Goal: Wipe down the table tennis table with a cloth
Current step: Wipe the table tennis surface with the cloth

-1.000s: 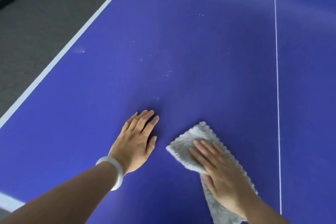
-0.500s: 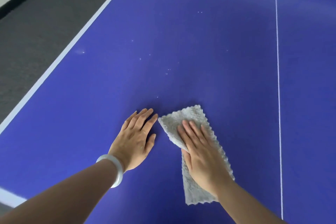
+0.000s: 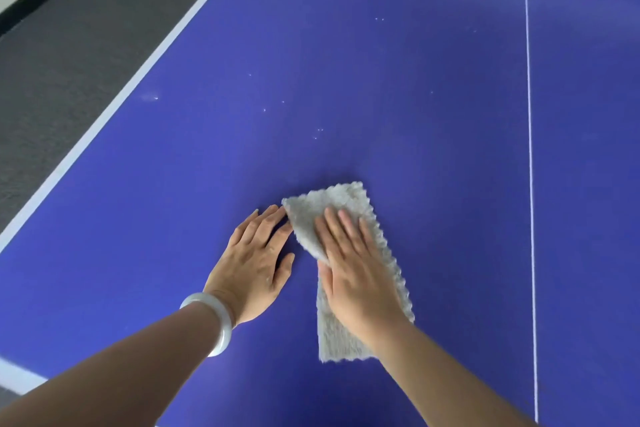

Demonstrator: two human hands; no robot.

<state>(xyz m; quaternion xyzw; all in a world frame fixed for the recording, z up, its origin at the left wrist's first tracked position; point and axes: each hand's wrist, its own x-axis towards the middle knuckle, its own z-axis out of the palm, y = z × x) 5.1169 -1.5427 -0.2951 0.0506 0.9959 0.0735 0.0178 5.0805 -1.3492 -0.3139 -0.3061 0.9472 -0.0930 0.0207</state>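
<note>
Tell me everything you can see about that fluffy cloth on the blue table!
The cloth is pale grey-white and fluffy, like a soft towel, with wavy, scalloped edges. It is a long strip lying flat on the blue table, slanting a little. The right hand presses on its middle with straight fingers, hiding part of it. The left hand lies flat beside it, fingertips right by its far left corner; whether they touch is unclear.
</note>
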